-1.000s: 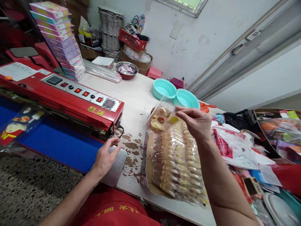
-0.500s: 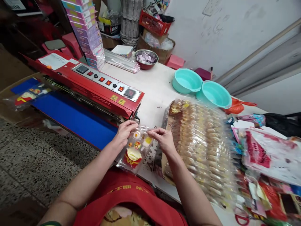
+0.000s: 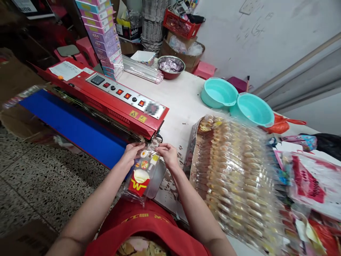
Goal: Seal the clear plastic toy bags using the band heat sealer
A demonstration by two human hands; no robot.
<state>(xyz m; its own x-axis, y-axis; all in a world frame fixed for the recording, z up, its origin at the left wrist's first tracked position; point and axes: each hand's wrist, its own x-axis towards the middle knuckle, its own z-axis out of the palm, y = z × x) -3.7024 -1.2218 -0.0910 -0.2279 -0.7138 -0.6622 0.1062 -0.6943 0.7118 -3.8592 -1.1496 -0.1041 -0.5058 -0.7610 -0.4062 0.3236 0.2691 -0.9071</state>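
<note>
Worn white table (image 3: 183, 92) is showing brown peeled patches toward the red apron (image 3: 138, 222). Just past the apron, a clear bag (image 3: 148, 174) is holding play food: fries carton (image 3: 139, 183), ice pop (image 3: 153, 161), pizza-like disc (image 3: 144, 164), egg (image 3: 144, 153). Bag is lying over a grey metal plate (image 3: 157, 183); can't tell if touching. Left hand (image 3: 133, 153) is pinching one side of the bag's top edge, right hand (image 3: 168, 154) the other, both grips narrow. That edge is sitting right by the near end of a red band sealer (image 3: 106, 99).

Doing this well is probably calling for a taut, flat top edge, square to the sealer, with the pieces low. Fingertips are sitting close to the machine, so releasing in time is looking important; creasing is the likely fault.

Black cord (image 3: 160, 137) is poking out at that end, possibly snagging. Blue belt (image 3: 77, 124) is stretching off left. Filled packets (image 3: 231, 177) are crowding the right arm's side. Farther back, turquoise basins (image 3: 215, 101), a metal bowl (image 3: 170, 75) of pinkish sachets and a box stack (image 3: 106, 46) are standing; red crate (image 3: 182, 28) is sitting before the wall (image 3: 226, 21).
</note>
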